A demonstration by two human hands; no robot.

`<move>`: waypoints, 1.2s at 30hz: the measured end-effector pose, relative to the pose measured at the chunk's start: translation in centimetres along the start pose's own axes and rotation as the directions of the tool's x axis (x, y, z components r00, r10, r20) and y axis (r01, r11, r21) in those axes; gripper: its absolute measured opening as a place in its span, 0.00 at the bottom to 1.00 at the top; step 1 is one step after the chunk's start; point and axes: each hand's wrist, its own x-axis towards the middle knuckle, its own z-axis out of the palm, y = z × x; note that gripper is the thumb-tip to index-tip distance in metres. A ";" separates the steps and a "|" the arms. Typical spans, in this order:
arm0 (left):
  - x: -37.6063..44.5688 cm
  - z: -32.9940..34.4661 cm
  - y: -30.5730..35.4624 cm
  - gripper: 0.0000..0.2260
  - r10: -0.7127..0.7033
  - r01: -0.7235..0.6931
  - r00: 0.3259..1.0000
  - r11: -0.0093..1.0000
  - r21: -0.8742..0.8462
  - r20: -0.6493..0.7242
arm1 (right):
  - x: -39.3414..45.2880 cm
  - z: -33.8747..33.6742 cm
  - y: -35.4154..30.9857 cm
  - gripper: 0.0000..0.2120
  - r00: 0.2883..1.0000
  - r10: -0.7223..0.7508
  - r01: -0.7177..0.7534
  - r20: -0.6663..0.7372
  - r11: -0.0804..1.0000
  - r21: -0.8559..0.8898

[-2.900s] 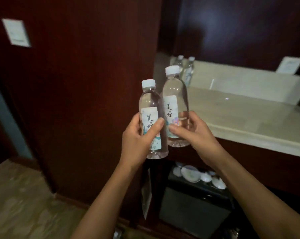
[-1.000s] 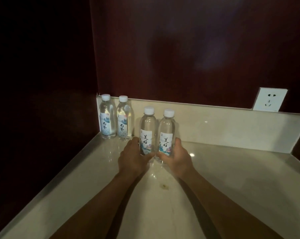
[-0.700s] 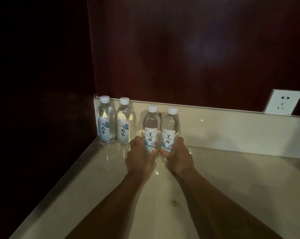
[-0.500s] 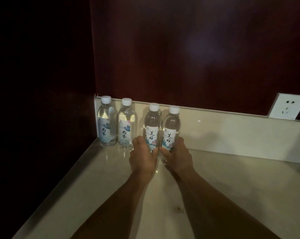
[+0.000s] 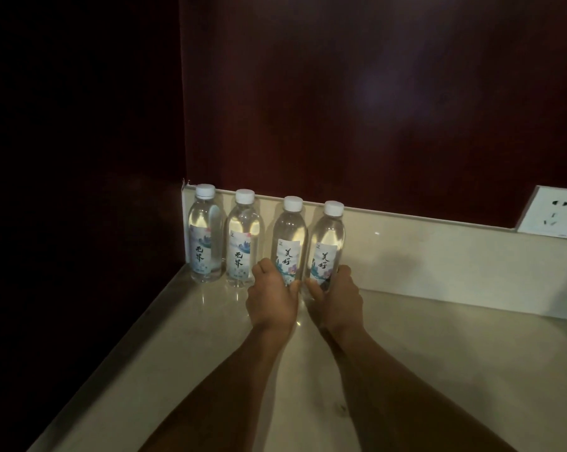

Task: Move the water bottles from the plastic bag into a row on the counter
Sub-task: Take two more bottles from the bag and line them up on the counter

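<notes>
While four water bottles are standing upright in a row on the desk [image 5: 422,353] against its low back edge, the left hand [image 5: 272,300] is grasping the third bottle [image 5: 288,238] and the right hand [image 5: 337,300] is grasping the fourth bottle [image 5: 328,243]. Two more bottles [image 5: 223,236] are sitting just left, untouched, near the corner. A wall socket [image 5: 551,212] is showing far right.

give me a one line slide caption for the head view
Left hand and right hand each grip a bottle, third bottle and fourth bottle, in a row of four on the counter.
</notes>
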 end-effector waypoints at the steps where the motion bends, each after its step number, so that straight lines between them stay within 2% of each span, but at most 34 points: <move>1: 0.1 0.0 0.1 0.21 -0.002 0.002 1.000 1.000 0.003 0.000 | -0.1 0.0 0.0 0.17 1.000 -0.004 0.004 -0.004 1.000 -0.008; 11: 0.0 0.2 -0.1 0.21 0.000 0.000 1.000 1.000 -0.006 -0.014 | 0.0 -0.1 0.5 0.25 1.000 -0.007 0.006 0.008 1.000 0.026; 29: -0.1 0.2 -0.1 0.26 -0.018 0.018 1.000 0.999 -0.050 -0.007 | 0.0 -0.1 0.8 0.23 0.999 -0.042 0.042 0.005 0.999 0.027; 36: 0.2 0.4 -0.3 0.21 -0.032 0.032 0.999 0.999 -0.037 -0.014 | 0.1 0.1 1.1 0.21 0.998 -0.070 0.069 0.002 0.998 0.010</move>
